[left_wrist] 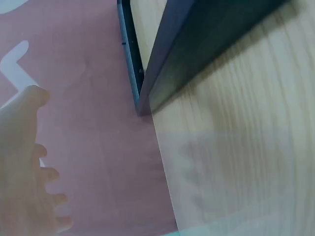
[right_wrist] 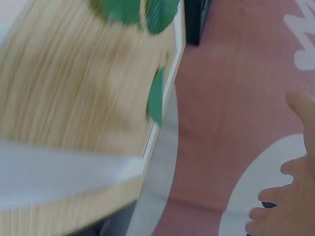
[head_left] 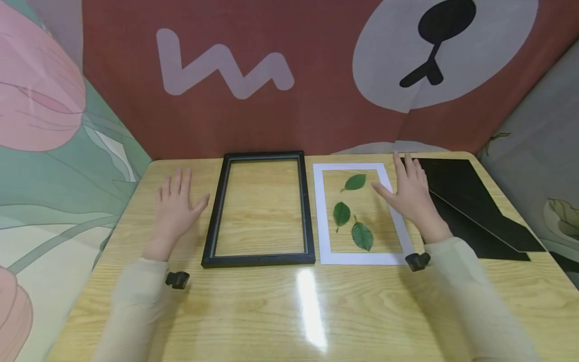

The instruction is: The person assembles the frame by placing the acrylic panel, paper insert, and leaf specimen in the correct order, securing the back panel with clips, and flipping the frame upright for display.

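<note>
Black picture frame [head_left: 258,261] lies flat left of the tabletop's [head_left: 253,322] centre, its far side at the far edge. From the head view, the frame seems set apart so you can reach each piece separately. Right of it, a white mat [head_left: 364,258] surrounds three green leaves [head_left: 362,237], apparently spread so none overlaps. A black backing board [head_left: 452,181] lies toward the far right corner. Your left hand [head_left: 174,208] and right hand [head_left: 416,196] are unclasped, fingers extended, grasping nothing. Left wrist view: your fingers are apart from the frame's far left corner. Right wrist view: your hand hangs clear of mat and leaves, perhaps to leave them undisturbed.
</note>
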The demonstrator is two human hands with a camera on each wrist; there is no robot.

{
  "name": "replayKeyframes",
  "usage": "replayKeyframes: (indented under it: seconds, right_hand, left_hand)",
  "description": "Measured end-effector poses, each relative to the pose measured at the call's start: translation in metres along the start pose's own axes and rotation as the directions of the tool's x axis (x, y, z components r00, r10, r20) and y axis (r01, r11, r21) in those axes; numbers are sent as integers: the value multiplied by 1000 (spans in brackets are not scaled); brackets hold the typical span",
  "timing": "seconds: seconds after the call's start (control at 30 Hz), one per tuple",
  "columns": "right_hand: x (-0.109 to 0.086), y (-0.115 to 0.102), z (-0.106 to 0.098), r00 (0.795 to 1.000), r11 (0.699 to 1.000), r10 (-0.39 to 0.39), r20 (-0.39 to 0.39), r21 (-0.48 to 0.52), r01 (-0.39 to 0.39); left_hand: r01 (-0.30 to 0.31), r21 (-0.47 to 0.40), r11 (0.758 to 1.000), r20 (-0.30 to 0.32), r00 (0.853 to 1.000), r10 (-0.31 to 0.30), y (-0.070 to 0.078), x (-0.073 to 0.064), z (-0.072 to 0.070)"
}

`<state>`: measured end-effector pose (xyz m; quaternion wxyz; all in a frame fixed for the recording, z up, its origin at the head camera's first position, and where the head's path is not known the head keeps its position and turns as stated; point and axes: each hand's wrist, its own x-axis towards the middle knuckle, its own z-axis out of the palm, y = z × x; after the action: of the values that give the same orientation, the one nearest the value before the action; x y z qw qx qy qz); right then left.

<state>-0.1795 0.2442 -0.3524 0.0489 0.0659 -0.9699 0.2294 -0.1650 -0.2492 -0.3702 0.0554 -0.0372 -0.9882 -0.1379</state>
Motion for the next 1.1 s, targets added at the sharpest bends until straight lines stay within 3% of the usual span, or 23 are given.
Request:
replayKeyframes:
  seconds: [0.13, 0.3, 0.47, 0.7, 0.83, 0.9, 1.1]
  right_hand:
    - [-1, -13, 5, 999, 981, 9, 34, 193, -16]
    - [-2, -28, 15, 991, 905, 43, 124, 415, -91]
    - [-4, -39, 31, 971, 822, 43, 235, 544, -168]
    - [-7, -51, 56, 933, 698, 8, 359, 666, -263]
    - [-9, -56, 70, 914, 685, 13, 405, 663, -303]
    - [-10, -59, 77, 908, 684, 18, 419, 657, -316]
    - [-14, -67, 92, 901, 704, 11, 433, 636, -315]
  left_hand:
    - [-43, -93, 995, -30, 999, 41, -7, -2, -9]
    - [-67, -297, 953, -19, 998, 65, -17, -4, -19]
    - [32, -491, 871, 48, 999, -10, -36, -9, -26]
    - [207, -561, 802, 172, 976, -132, -73, -17, -30]
    - [248, -637, 730, 197, 968, -156, -95, -23, -27]
    - [265, -656, 707, 205, 964, -172, -104, -26, -24]
    - [349, -610, 711, 236, 937, -257, -129, -38, -18]
